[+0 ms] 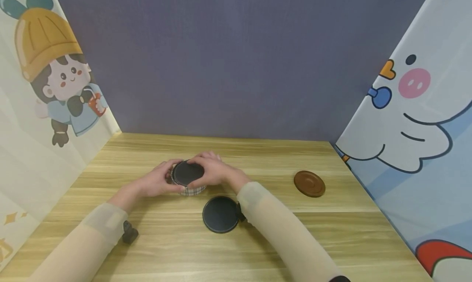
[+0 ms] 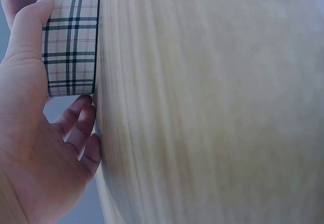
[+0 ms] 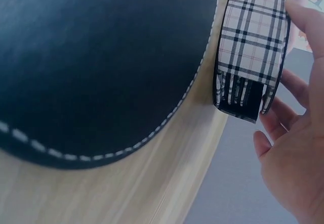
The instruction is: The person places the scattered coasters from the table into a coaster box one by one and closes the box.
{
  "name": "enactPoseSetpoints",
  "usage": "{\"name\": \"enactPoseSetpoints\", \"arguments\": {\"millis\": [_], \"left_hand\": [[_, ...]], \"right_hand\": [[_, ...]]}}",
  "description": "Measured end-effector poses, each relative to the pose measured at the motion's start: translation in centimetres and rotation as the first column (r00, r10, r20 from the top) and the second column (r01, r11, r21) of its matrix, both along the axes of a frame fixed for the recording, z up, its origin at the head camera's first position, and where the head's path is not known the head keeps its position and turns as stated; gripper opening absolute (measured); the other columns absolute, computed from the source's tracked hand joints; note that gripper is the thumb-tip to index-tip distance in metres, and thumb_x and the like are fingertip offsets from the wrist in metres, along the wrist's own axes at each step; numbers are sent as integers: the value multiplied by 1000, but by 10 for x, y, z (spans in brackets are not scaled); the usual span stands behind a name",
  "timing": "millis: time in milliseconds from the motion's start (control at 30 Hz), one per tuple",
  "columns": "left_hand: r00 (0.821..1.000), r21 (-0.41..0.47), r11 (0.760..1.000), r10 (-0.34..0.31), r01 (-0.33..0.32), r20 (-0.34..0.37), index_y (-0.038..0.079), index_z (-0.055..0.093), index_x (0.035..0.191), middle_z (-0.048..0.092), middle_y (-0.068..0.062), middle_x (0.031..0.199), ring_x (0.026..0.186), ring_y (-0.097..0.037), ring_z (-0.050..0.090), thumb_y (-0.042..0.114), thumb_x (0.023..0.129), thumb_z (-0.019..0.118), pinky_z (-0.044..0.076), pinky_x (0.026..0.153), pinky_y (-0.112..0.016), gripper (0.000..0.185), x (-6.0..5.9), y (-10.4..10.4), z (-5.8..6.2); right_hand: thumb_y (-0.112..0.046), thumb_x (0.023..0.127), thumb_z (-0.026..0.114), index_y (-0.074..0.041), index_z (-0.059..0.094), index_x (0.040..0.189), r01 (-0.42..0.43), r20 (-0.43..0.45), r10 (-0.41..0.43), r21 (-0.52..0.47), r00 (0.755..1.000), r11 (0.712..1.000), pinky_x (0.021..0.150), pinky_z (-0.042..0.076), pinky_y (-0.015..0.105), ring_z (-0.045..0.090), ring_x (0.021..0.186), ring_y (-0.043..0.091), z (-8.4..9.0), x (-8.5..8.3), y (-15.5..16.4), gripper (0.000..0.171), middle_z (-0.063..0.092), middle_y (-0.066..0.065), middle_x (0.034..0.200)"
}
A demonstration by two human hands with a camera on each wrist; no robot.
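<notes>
Two hands meet at the centre of the head view around a round plaid holder (image 1: 189, 179) that stands on the table (image 1: 332, 237) with a black disc seated on top. The left hand (image 1: 159, 179) curls round the holder's left side, thumb along the plaid band as the left wrist view shows; the right hand (image 1: 212, 171) grasps its right side and rim, fingers over the far edge. A second black coaster (image 1: 220, 214) with white stitching lies flat just below the holder, beside the right forearm. A brown coaster (image 1: 309, 183) lies well apart at centre right.

Risks, as judged: uneven pull from either hand could tilt the light holder and spill its disc; the right forearm, passing close over the black coaster, could drag it toward the table edge.
</notes>
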State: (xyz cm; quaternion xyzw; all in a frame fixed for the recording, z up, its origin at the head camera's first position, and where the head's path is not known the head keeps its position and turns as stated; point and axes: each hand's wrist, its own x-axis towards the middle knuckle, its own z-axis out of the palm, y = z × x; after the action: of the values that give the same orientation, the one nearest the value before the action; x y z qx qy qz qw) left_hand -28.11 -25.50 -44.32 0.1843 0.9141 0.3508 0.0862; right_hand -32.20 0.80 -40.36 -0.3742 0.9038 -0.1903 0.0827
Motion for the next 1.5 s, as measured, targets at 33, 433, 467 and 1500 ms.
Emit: {"name": "enactPoseSetpoints", "arguments": {"millis": [33,433,467,1500], "left_hand": [[1000,1,1000,0,0,0,14,31,171,47,-29,152,130,-43,58,48,92,89,52,109,-62,104,0,0,0],[1000,23,1000,2,-2,2,12,31,171,47,-30,151,130,-42,59,45,92,89,51,111,-61,103,0,0,0],[1000,26,1000,2,-2,1,12,32,170,47,-30,151,130,-42,59,44,92,90,51,111,-62,103,0,1,0],[1000,26,1000,-2,2,-6,12,30,171,49,-32,149,129,-47,61,43,89,92,51,112,-70,108,2,1,0]], "right_hand": [[-56,87,88,-30,55,161,0,7,0,-1,1000,1000,127,32,51,38,153,25,0,0,0,85,50,1,163],[-57,88,88,-32,53,162,1,46,-1,7,999,1000,129,31,52,34,157,26,-1,-4,-3,86,45,1,168],[-57,88,88,-32,53,162,0,43,-1,9,999,1000,129,31,53,34,157,26,-1,-4,-3,86,45,1,168],[-50,92,85,-25,54,161,-100,91,107,-77,990,992,129,37,59,39,155,29,4,31,70,80,50,6,163]]}}
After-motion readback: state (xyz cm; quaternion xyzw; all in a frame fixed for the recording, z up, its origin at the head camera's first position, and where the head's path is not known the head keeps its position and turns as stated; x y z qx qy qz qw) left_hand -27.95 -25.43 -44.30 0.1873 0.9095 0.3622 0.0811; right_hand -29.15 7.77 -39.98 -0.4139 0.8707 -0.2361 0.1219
